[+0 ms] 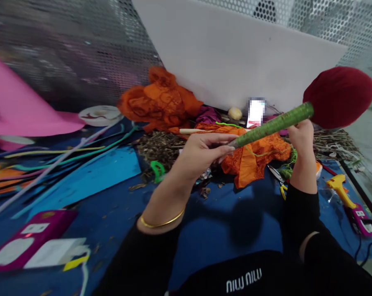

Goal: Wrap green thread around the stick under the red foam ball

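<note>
A mallet-like stick runs diagonally above the table, its handle (pixel 272 126) wrapped in green tape and its dark red rounded head (pixel 340 96) covered in fabric. My left hand (pixel 203 152) pinches the grey lower end of the handle between thumb and fingers. Close under the head, my right hand (pixel 303 135) is closed on the handle from behind; the handle hides part of its fingers. Below lies crumpled orange fabric (pixel 247 168). Pliers with yellow grips (pixel 283 191) and green string (pixel 286 169) lie near my right wrist.
A yellow glue gun (pixel 342 189) and a purple power strip (pixel 363 220) with cables are at right. Another power strip (pixel 50 220) is front left, near a blue sheet (pixel 93 176) and coloured strips. Dry twigs (pixel 337 144), a lit phone (pixel 255 112) and a white panel (pixel 235 53) stand behind.
</note>
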Demonstrator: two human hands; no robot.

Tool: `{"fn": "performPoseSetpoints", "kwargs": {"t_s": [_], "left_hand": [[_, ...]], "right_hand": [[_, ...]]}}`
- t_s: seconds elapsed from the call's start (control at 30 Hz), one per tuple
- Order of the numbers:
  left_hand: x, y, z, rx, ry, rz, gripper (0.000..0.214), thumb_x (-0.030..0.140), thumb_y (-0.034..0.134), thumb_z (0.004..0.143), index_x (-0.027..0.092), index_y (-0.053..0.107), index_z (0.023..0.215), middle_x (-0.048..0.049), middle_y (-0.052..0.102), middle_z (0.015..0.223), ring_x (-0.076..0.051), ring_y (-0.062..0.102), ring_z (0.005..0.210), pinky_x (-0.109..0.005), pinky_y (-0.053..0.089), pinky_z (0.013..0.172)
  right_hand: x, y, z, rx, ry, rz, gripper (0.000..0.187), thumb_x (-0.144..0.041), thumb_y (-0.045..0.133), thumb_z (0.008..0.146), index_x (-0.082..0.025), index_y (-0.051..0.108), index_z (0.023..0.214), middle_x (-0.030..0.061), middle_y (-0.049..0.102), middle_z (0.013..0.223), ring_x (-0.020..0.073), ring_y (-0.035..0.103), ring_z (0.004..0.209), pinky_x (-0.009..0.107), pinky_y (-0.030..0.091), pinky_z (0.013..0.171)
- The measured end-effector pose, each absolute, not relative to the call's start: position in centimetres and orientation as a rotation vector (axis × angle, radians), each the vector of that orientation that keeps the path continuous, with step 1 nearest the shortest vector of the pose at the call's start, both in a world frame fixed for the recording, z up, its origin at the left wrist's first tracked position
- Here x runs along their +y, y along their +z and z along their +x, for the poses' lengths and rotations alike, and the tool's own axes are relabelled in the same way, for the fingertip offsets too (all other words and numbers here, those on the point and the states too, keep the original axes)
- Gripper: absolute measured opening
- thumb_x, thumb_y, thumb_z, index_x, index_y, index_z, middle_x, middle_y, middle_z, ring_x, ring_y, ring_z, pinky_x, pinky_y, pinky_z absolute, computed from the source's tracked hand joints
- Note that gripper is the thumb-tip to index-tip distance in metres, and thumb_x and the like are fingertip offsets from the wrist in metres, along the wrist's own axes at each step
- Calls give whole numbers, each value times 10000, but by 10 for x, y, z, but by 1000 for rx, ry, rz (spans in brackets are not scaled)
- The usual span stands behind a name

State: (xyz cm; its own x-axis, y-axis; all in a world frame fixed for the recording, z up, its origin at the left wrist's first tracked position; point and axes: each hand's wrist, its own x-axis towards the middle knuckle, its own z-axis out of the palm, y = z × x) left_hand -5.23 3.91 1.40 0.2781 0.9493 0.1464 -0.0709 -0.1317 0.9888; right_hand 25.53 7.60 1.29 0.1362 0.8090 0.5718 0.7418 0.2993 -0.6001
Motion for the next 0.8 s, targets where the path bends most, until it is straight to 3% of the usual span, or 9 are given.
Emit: {"fn": "performPoseSetpoints", "kwargs": {"t_s": [0.13,0.3,0.47,0.57,0.63,0.7,0.8], "left_hand": [[41,12,-46,763,1121,1214,438,254,842,656,134,841,1077,-6,661,612,-57,456,457,-206,296,437],[44,14,-49,665,1193,1056,423,248,895,605,140,845,1011,-10,690,656,-68,508,526,-204,350,460],[47,15,-52,661,1193,988,452,237,905,609,131,831,1043,-1,689,654,-62,508,520,-199,367,468],[49,14,-52,693,1171,979,449,229,892,651,128,816,1082,0,687,649,-69,534,525,-190,359,470],[49,13,-51,714,1151,980,437,232,885,684,132,806,1102,-1,693,663,-60,521,510,-184,341,465],[49,12,-48,709,1135,986,427,240,888,699,135,803,1104,-3,698,677,-49,500,498,-178,320,457],[50,8,-45,684,1083,1004,395,261,896,705,133,804,1067,4,678,667,-42,477,477,-179,273,435]], "right_hand": [[66,19,208,-1631,347,-1180,118,-285,679,875,-201,759,852,16,756,842,172,669,804,324,524,781],[52,13,156,-1815,719,-823,242,-420,727,886,-241,749,1048,37,797,1038,189,728,957,355,570,902],[40,10,142,-1859,457,-887,218,-305,628,965,-217,705,781,-1,697,731,140,643,700,293,519,687],[34,10,138,-1681,244,-682,189,-267,634,970,-242,734,811,26,708,884,185,697,921,370,554,859],[33,7,131,-1591,309,-479,191,-304,631,978,-253,740,829,42,719,967,220,714,1041,433,561,965],[32,5,123,-1550,500,-326,239,-355,599,997,-251,714,816,39,722,901,222,741,972,464,575,977],[30,5,115,-1477,793,-283,340,-410,592,1001,-235,628,712,-13,600,643,150,650,608,382,603,742]]}}
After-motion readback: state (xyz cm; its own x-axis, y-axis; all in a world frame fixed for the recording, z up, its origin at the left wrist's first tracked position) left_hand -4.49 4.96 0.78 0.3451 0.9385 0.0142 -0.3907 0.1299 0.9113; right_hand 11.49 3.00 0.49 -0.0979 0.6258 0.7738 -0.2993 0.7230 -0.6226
